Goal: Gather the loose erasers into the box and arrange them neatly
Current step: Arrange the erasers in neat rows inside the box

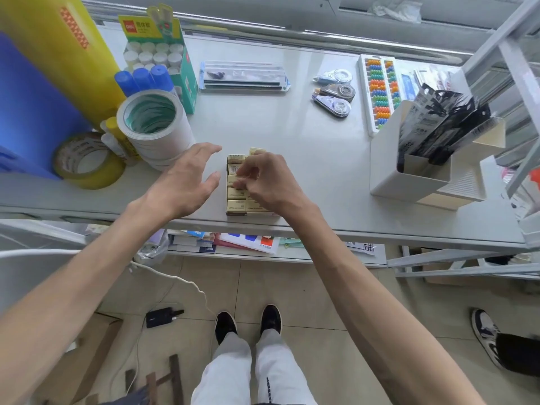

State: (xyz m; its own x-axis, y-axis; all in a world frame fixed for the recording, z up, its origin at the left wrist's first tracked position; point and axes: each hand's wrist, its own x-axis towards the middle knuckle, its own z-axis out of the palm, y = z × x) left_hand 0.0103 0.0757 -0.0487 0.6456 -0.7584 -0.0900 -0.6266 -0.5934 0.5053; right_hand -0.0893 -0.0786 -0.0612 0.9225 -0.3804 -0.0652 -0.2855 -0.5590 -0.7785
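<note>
Right hand (264,182) is curled over the box (237,213), fingertips bunched down on the erasers (236,205) in the middle rows. Honestly can't tell if it's actually pinching one or just pressing on them. Left hand (187,176) hovers just left of the box, fingers spread and relaxed, holding nothing.

The box is a small rectangular cardboard one near the front edge of the pale smooth table (292,135). The erasers are little blocks in beige-gold paper sleeves, packed side by side. I count five rows down the left column; the right hand hides most of the other side. One more eraser (257,150) pokes up at the far end.

Other stuff on the table:
- three teardrop-shaped plastic correction tape dispensers (334,90), stacked in a loose column to the right
- one bead counting frame (380,92) with colourful beads, beside them
- one tall stack of white tape rolls (152,124) on the left
- one glossy yellowish packing tape roll (87,163) next to it
- three blue-capped glue sticks (143,78), plus a green display carton (184,74) full of white-capped ones
- one clear flat stationery pack (244,76)
- one white plastic organizer (409,171) stuffed with black packets
</note>
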